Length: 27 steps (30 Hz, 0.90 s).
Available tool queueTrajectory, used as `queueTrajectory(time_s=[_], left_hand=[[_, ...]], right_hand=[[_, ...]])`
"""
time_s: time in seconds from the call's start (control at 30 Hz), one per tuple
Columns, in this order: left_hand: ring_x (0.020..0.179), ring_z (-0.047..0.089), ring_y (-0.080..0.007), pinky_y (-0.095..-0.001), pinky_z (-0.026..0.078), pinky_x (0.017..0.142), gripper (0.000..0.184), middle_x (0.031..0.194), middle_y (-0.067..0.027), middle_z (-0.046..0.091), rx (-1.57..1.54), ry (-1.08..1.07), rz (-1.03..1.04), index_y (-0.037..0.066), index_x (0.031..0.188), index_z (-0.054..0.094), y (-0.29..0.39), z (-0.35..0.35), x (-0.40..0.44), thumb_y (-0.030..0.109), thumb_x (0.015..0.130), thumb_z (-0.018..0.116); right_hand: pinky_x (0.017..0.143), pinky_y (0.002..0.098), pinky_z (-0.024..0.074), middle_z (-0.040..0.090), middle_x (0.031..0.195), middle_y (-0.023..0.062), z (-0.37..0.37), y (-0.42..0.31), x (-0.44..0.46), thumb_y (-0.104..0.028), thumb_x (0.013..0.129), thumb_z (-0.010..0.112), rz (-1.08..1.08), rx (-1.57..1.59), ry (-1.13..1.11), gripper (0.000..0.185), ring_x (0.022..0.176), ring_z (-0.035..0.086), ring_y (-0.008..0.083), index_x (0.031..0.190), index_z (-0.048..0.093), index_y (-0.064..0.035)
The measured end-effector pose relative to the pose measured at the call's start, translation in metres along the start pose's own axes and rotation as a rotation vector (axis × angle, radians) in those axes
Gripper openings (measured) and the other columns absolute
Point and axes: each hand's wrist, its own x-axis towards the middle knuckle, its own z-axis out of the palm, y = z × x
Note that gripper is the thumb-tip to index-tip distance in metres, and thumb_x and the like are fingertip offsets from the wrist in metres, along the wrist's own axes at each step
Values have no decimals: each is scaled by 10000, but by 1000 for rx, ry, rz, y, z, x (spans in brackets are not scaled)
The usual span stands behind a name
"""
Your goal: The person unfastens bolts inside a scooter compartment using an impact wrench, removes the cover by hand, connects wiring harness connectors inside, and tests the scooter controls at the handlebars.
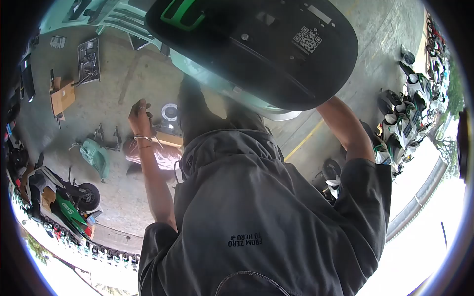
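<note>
My left hand (138,118) hangs in the air left of my legs with its fingers curled closed; whatever may be in them is too small to make out. A bracelet (143,137) circles that wrist. In front of me is a large black scooter seat (256,47) with a QR code label (307,39) and a green part (181,14), above mint-coloured bodywork (212,78). My right forearm (340,121) reaches behind the seat's right edge, which hides my right hand.
A person in a pink top (160,154) is low to the floor at my left. Nearby lie a mint scooter panel (95,157), a cardboard box (63,96) and a metal tray of parts (89,59). Parked scooters (400,126) line the right; another scooter (61,197) stands lower left.
</note>
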Motion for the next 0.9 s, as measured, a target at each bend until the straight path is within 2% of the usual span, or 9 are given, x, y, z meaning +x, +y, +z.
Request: queueTrajectory(time_s=[0.17,0.23,0.4,0.47,0.5,0.57,0.67,0.73,0.9], left_hand=[[557,540,-96,-263,402,467,340,913,-81,706,-3,61,45,-12,1109,666,-73,19,-64,278,936,630],[583,566,-117,-273,437,520,343,887,-83,708,84,162,220,-21,1073,681,-98,26,-77,287,934,623],[746,638,-223,-366,502,703,416,880,-122,716,62,180,27,-11,1076,686,-111,42,-138,367,912,629],[757,648,-220,-361,502,702,413,876,-120,717,70,225,108,-3,1062,689,-132,57,-135,375,905,634],[767,658,-217,-355,501,701,410,871,-119,718,87,256,201,5,1047,691,-121,63,-143,384,899,639],[787,680,-213,-341,512,710,364,871,-110,726,51,207,159,22,1046,695,-90,75,-156,353,901,649],[779,688,-200,-322,519,707,321,866,-101,731,18,145,169,41,1059,695,-60,106,-157,318,901,663],[655,626,-150,-300,507,637,311,856,-88,725,4,75,357,30,1084,686,-50,126,-149,287,909,680],[669,643,-213,-324,502,621,200,837,-96,692,171,-26,963,91,1015,689,24,203,-177,240,883,715]], right_hand=[[847,467,538,683,1052,152,40,7,12,-223,835,623,-302,-202,-43,335,939,662,379,1147,637,-100],[846,467,538,683,1053,152,49,7,16,-222,835,623,-377,-240,-43,337,939,662,379,1150,636,-100],[846,468,540,683,1054,152,70,12,18,-219,836,621,-480,-301,-22,342,939,663,378,1157,633,-99],[829,492,555,686,1072,152,60,-6,1,-161,808,635,-244,37,13,420,917,674,404,1219,609,-80],[829,492,555,686,1072,152,58,-16,-5,-161,808,635,-252,36,11,420,917,674,404,1219,609,-80],[797,509,551,667,1003,180,57,-33,-6,-71,758,638,30,13,-2,376,910,659,422,1134,623,-74],[752,502,548,646,1023,181,81,-23,-4,-58,788,605,2,117,172,293,927,639,413,1080,615,-85],[747,521,530,641,1041,184,66,-27,-9,-53,854,553,-105,336,456,188,940,597,445,1031,610,-77],[782,260,510,653,977,69,-1,-11,-57,-59,926,637,214,1183,341,339,852,639,131,1261,591,-31]])
